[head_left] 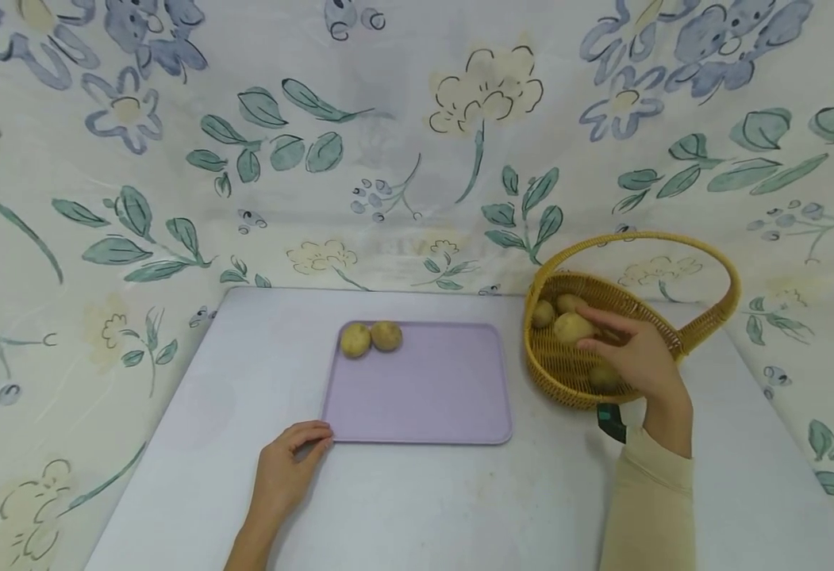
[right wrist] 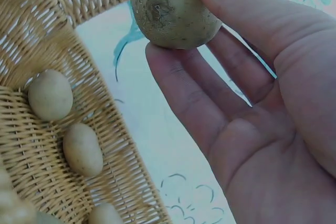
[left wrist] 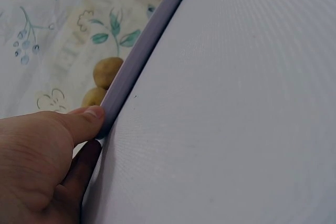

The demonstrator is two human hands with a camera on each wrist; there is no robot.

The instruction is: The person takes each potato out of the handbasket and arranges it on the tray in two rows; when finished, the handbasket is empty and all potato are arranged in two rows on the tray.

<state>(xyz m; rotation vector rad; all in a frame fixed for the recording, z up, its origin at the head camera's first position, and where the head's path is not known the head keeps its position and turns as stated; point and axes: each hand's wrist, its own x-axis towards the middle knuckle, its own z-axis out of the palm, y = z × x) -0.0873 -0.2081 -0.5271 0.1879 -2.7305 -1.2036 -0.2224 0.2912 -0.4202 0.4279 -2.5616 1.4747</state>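
My right hand (head_left: 641, 357) pinches a potato (head_left: 571, 328) between thumb and fingertips, raised over the wicker basket (head_left: 563, 392). Up close in the right wrist view, that potato (right wrist: 170, 11) shows a brown scar on its skin. Other potatoes lie inside the basket, one (head_left: 543, 314) by its left wall and another (head_left: 605, 377) below my hand. At the near left corner of the lilac tray (head_left: 424, 388), my left hand (head_left: 284, 468) grips the rim, the thumb on its edge in the left wrist view. Two potatoes (head_left: 355, 340) sit side by side in the tray's far left corner.
The basket's tall arched handle (head_left: 638, 236) rises over its far side. Both tray and basket stand on a white table (head_left: 224, 381). Behind the table hangs a flowered cloth (head_left: 402, 159). A dark device (head_left: 611, 423) shows beside my right wrist.
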